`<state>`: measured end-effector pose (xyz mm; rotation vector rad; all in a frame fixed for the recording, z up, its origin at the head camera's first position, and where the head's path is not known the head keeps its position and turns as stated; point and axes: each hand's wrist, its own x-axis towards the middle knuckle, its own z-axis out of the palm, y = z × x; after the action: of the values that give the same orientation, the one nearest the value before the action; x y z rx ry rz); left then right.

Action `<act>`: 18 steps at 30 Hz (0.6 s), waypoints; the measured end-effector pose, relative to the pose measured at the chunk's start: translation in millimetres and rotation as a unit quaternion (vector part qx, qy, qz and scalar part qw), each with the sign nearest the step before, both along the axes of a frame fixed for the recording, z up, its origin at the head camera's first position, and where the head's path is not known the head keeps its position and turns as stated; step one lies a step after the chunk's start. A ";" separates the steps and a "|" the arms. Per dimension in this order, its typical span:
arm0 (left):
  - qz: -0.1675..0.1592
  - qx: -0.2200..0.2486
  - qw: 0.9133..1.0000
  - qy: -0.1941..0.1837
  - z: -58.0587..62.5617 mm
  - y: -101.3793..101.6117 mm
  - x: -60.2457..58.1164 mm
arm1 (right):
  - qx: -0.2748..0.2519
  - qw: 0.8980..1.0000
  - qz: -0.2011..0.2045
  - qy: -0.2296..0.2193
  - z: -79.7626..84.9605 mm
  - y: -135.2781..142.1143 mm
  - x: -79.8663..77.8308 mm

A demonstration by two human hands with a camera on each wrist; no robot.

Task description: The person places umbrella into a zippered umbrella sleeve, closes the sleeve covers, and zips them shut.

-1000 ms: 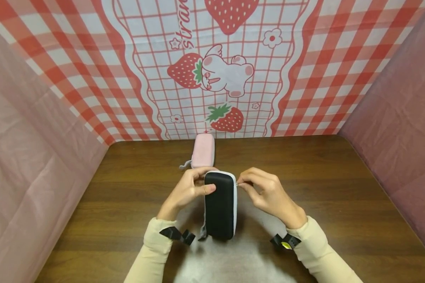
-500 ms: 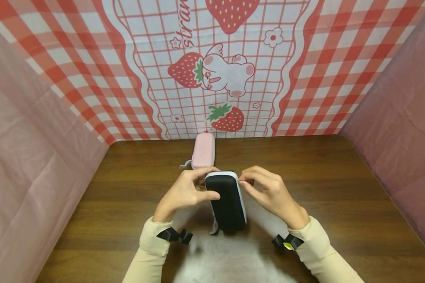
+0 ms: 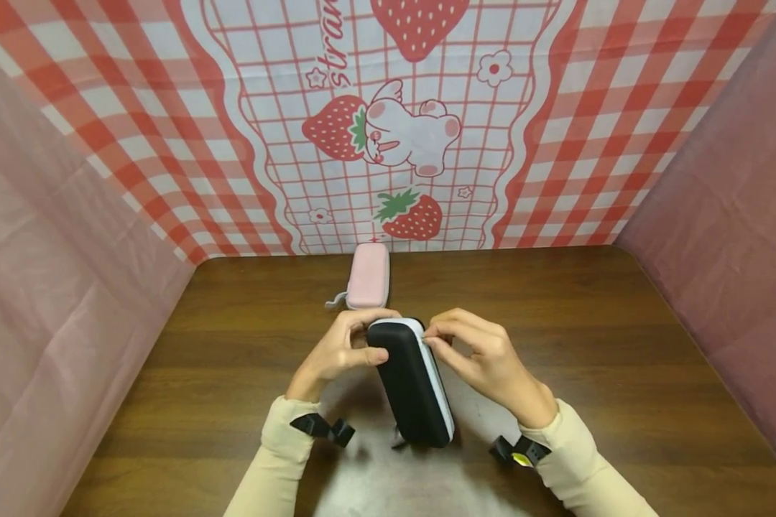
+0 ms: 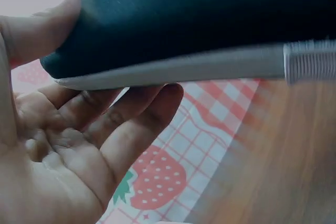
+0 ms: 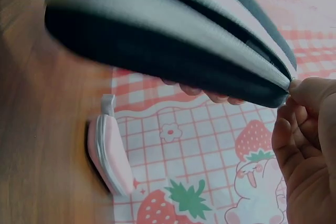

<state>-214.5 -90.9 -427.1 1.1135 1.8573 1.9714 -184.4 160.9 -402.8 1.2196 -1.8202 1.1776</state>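
Observation:
A black zip case (image 3: 414, 395) with a white zipper band is held up over the table, leaning with its lower end to the right. My left hand (image 3: 336, 355) grips its upper left end, thumb on the black front and fingers behind. At the upper right corner my right hand (image 3: 481, 355) pinches the zipper pull between thumb and fingertips; the pull itself is mostly hidden. In the right wrist view the white zipper band (image 5: 173, 22) is parted along the side, with a dark gap up to the pinching fingers. A ribbed grey strap (image 4: 312, 62) hangs from the case's other side.
A smaller pink zip case (image 3: 368, 276) with a grey loop lies at the back of the brown wooden table (image 3: 556, 301). Behind it stands a red checked strawberry cloth (image 3: 414, 143). Pink cloth walls (image 3: 58, 251) flank both sides.
The black case has gone from upright to leaning, its lower end swung right, and its white zipper side now faces more toward me. The right hand keeps its pinch at the upper corner.

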 end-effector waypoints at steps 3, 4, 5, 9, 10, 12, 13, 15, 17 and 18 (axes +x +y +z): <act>0.007 -0.004 1.000 0.029 -2.2 -0.8 -1.6 | -0.002 1.000 -0.004 -0.004 0.5 -0.8 1.0; 0.007 -0.006 0.999 0.035 -2.4 -1.1 -1.8 | -0.001 1.000 -0.005 -0.006 0.5 -0.8 1.2; 0.008 -0.009 0.999 0.041 -2.4 -1.4 -2.1 | 0.000 1.000 -0.006 -0.008 0.3 -0.7 1.4; 0.003 -0.009 0.999 0.049 -1.4 -1.7 -2.8 | 0.003 1.000 -0.008 -0.014 0.1 -0.3 1.9; -0.001 -0.006 0.999 0.051 -1.4 -1.3 -3.1 | 0.003 1.000 -0.008 -0.015 0.0 -0.3 2.1; -0.010 0.004 0.999 0.051 -1.7 -0.3 -3.7 | 0.004 1.000 -0.006 -0.015 0.2 -0.4 2.4; -0.015 0.009 0.999 0.050 -2.1 0.4 -3.9 | 0.004 1.000 -0.003 -0.013 0.3 -0.6 2.5; -0.024 0.022 0.998 0.049 -3.5 1.1 -4.8 | 0.006 1.000 0.002 -0.008 0.7 -1.2 2.8; -0.033 0.035 0.998 0.037 -4.6 1.2 -5.3 | 0.008 1.000 0.007 0.000 1.2 -2.1 2.9; -0.037 0.042 0.998 0.031 -5.3 1.2 -5.5 | 0.008 1.000 0.008 0.005 1.6 -2.6 2.9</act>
<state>-220.0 -89.6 -432.4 1.2625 1.7515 2.0108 -181.5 158.3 -401.2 1.2504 -1.8189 1.1656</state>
